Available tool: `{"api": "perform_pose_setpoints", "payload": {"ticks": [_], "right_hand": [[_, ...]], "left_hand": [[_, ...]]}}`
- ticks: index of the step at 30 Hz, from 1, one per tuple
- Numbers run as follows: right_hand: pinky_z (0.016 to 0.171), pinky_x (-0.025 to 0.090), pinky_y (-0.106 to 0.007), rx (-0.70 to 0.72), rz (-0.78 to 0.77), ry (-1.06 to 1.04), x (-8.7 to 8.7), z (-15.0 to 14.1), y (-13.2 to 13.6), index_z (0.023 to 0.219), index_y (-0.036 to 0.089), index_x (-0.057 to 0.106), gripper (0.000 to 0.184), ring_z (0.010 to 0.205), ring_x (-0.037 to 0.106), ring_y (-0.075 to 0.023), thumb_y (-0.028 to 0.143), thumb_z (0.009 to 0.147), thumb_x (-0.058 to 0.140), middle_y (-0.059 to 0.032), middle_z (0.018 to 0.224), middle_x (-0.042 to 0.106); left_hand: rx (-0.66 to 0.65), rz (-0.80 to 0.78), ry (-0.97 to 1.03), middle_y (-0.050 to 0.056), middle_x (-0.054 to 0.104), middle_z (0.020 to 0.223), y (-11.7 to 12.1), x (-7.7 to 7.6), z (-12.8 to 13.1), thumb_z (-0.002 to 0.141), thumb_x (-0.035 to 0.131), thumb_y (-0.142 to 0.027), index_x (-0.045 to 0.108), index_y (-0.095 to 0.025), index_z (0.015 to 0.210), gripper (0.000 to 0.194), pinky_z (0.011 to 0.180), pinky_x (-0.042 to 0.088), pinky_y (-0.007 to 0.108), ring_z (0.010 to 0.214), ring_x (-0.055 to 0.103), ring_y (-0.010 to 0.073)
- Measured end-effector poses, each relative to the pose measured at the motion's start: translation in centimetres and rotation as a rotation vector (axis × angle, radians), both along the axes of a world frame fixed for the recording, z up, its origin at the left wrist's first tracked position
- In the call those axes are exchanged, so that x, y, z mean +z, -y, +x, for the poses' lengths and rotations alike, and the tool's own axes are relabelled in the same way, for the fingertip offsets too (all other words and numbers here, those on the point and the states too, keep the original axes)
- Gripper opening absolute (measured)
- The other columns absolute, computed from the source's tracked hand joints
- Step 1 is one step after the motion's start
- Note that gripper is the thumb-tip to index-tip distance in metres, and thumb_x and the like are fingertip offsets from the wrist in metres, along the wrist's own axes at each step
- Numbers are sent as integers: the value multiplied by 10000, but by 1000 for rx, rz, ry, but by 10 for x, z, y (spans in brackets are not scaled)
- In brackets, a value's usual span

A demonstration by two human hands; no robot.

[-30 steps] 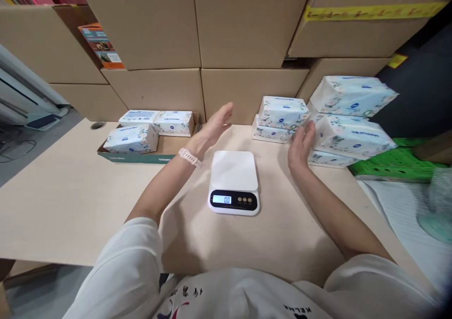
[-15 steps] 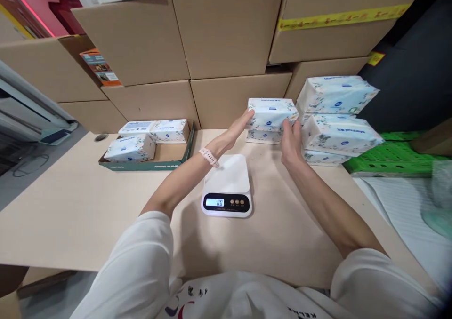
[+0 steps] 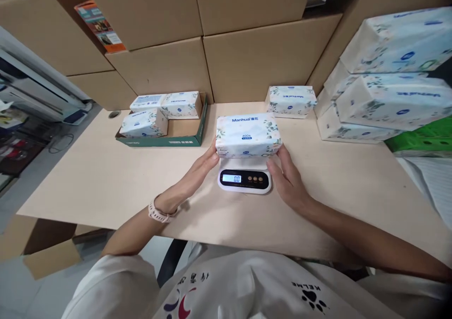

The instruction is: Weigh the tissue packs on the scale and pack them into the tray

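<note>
Between my two hands is a tissue pack (image 3: pixel 247 134), light blue and white with a leaf print and "Manhua" on top. My left hand (image 3: pixel 200 169) presses on its left end, and my right hand (image 3: pixel 290 180) grips its right end. The pack is over the plate of a white kitchen scale (image 3: pixel 244 183); whether it touches the plate I cannot tell. The scale's display reads 0.0. Most of the plate is hidden under the pack.
Left of the scale, a shallow green carton (image 3: pixel 160 141) holds 3 tissue packs. One more tissue pack (image 3: pixel 291 101) lies at the back. A stack of tissue packs (image 3: pixel 391 102) rises on the right. Large cardboard boxes (image 3: pixel 261 58) line the table's back edge.
Both hands have brought the tissue pack from the back right to over the scale. The pack that was beneath it stays behind on the table. The view has shifted too.
</note>
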State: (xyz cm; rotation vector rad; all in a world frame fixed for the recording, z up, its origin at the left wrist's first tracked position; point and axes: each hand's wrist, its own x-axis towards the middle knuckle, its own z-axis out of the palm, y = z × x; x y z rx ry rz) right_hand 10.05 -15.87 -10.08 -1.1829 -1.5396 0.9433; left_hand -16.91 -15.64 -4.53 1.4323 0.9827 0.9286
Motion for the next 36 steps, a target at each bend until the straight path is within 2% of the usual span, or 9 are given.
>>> {"api": "perform_pose_setpoints", "payload": {"ticks": [4, 7, 9, 11, 14, 19, 23, 28, 36], "right_hand": [[1373, 351, -666, -6, -69, 20, -10, 1, 2, 1649, 369, 502, 713, 1626, 475, -358, 726, 1035, 554, -72, 1726, 550], [1369, 365, -653, -81, -63, -19, -19, 4, 1, 1628, 363, 530, 705, 1621, 490, -349, 738, 1032, 547, -74, 1725, 554], [1353, 397, -631, -185, 15, -88, -25, 9, -2, 1570, 335, 588, 675, 1565, 556, -331, 739, 1031, 550, -95, 1668, 609], [1313, 448, -622, -302, 55, -164, -31, 14, -7, 1474, 296, 654, 635, 1451, 652, -315, 739, 1032, 546, -118, 1543, 699], [1248, 509, -610, -403, -33, -252, -36, 19, -15, 1358, 258, 704, 574, 1296, 734, -292, 710, 1047, 532, -117, 1367, 780], [1209, 540, -580, -397, -97, -277, -36, 21, -17, 1304, 259, 723, 537, 1235, 742, -275, 696, 1034, 565, -106, 1306, 797], [1191, 559, -577, -390, -84, -255, -38, 21, -16, 1266, 269, 742, 532, 1202, 751, -273, 712, 1031, 564, -101, 1270, 802], [1159, 593, -559, -388, -65, -231, -42, 22, -17, 1212, 284, 762, 519, 1161, 763, -271, 727, 1030, 562, -98, 1258, 810], [1162, 584, -636, -383, -58, -186, -42, 22, -17, 1196, 320, 765, 466, 1218, 759, -333, 693, 1045, 529, -115, 1239, 810]], "left_hand": [[30, -35, 39, 23, 440, 1806, -2, -14, -2, 1009, 690, -665, 577, -357, 1644, 714, 1463, 129, 585, 1778, 130, 347], [88, -52, 31, 26, 432, 1811, -4, -27, -8, 1022, 687, -639, 631, -339, 1592, 647, 1460, 159, 566, 1769, 194, 335], [191, -70, 45, 36, 432, 1812, -6, -38, -14, 1023, 682, -638, 655, -327, 1563, 624, 1447, 212, 566, 1748, 270, 338], [319, -119, 112, 79, 506, 1766, -10, -50, -20, 987, 715, -644, 695, -291, 1506, 628, 1415, 294, 582, 1692, 396, 360], [422, -217, 233, 139, 668, 1609, -15, -63, -28, 917, 770, -599, 758, -216, 1367, 591, 1376, 375, 572, 1560, 574, 360], [447, -311, 310, 139, 773, 1445, -17, -60, -33, 915, 764, -482, 793, -181, 1247, 449, 1354, 418, 534, 1437, 677, 305], [439, -315, 314, 137, 785, 1418, -14, -54, -32, 903, 776, -434, 816, -177, 1188, 387, 1362, 411, 525, 1434, 680, 305], [437, -299, 310, 131, 794, 1400, -14, -56, -33, 903, 783, -424, 833, -183, 1162, 357, 1359, 422, 527, 1419, 689, 311], [438, -294, 310, 122, 824, 1329, -16, -57, -33, 875, 797, -419, 847, -183, 1107, 334, 1349, 433, 532, 1375, 714, 311]]}}
